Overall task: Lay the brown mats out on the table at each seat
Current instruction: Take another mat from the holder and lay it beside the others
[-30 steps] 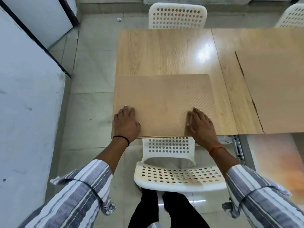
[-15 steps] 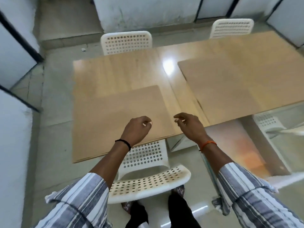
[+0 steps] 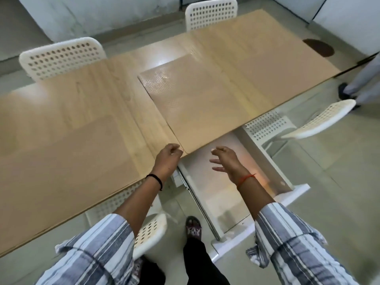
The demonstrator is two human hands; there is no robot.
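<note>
One brown mat (image 3: 61, 161) lies flat on the wooden table (image 3: 86, 93) at the near left seat. A second brown textured mat (image 3: 197, 103) lies to its right, with its near corner at the table's edge. My left hand (image 3: 167, 159) has its fingers curled, and the fingertips touch that near corner; the mat is not lifted. My right hand (image 3: 227, 163) hovers below the table's edge, just right of the corner, fingers spread and holding nothing.
White perforated chairs stand at the far side (image 3: 61, 56) (image 3: 211, 13), at the near right (image 3: 316, 120) and under me (image 3: 150, 231). A white table frame (image 3: 265, 161) shows beneath. A dark oval object (image 3: 318, 47) lies at the table's far right. Another person's legs (image 3: 362, 83) stand there.
The view has swung right. Both hands left the left mat and moved right; my left hand now touches the second mat's near corner and my right hand has spread its fingers.
</note>
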